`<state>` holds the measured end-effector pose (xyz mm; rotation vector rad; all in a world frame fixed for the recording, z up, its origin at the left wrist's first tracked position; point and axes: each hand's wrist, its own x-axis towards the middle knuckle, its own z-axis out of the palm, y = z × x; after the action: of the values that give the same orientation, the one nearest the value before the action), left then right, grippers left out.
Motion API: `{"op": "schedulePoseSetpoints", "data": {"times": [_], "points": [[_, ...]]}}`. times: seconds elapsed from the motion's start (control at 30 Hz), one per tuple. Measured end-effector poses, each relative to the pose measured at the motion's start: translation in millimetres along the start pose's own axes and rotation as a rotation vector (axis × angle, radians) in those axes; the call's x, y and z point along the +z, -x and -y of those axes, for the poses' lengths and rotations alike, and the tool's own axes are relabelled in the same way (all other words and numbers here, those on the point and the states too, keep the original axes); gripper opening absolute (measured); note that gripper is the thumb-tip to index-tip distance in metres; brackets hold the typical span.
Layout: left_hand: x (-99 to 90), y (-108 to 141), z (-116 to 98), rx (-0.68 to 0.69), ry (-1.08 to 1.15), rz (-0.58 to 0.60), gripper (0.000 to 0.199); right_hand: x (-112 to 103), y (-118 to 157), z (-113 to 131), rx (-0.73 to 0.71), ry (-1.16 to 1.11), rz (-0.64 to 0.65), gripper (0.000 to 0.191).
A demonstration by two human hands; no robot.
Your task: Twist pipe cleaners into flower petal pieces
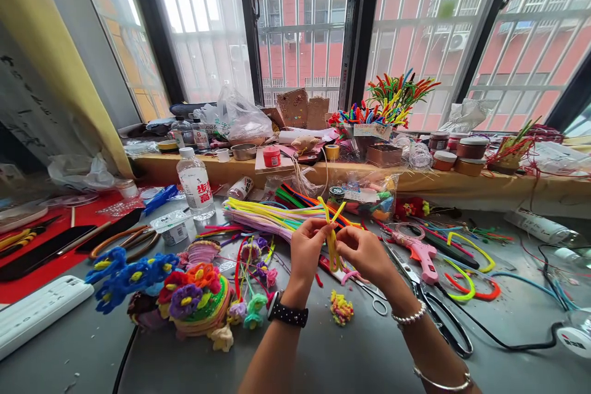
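My left hand (307, 252) was closed in a pinch on the yellow pipe cleaners (332, 249), ends sticking up, loops hanging down. My right hand (364, 255) had thumb and finger at the loops, partly curled; couldn't tell if it was gripping or only touching. Piece was off the surface, over the middle of the table (318, 357), well in from the far edge. Main risk, my read: loops slipping or springing open if the left pinch slackened, or kinking if the right pulled unevenly. Second: the pipe cleaner bundle (277, 215) lay just beyond my hands, so loose tips could have tangled with mine. Third: small scissors (378, 306), big shears (406, 268) and glue gun (418, 252) sat on the right-hand side; a wide right elbow or a bracelet (410, 315) catching a handle could have dragged them.
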<state>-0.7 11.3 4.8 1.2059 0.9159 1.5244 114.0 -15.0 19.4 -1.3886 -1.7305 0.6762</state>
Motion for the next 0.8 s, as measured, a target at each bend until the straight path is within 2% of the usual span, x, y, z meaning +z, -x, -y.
{"op": "schedulePoseSetpoints", "data": {"times": [0.27,0.57,0.8], "points": [[-1.8,0,-4,0.008,-0.023,0.014,0.015,3,-2,-5,-0.012,-0.170,0.098,0.028],[-1.8,2,0,0.093,-0.158,0.050,0.011,7,-5,-9,0.012,-0.026,-0.012,0.012],[-2.2,2,0,0.104,-0.179,0.099,0.011,7,-5,-11,0.008,-0.031,0.007,0.008]]}}
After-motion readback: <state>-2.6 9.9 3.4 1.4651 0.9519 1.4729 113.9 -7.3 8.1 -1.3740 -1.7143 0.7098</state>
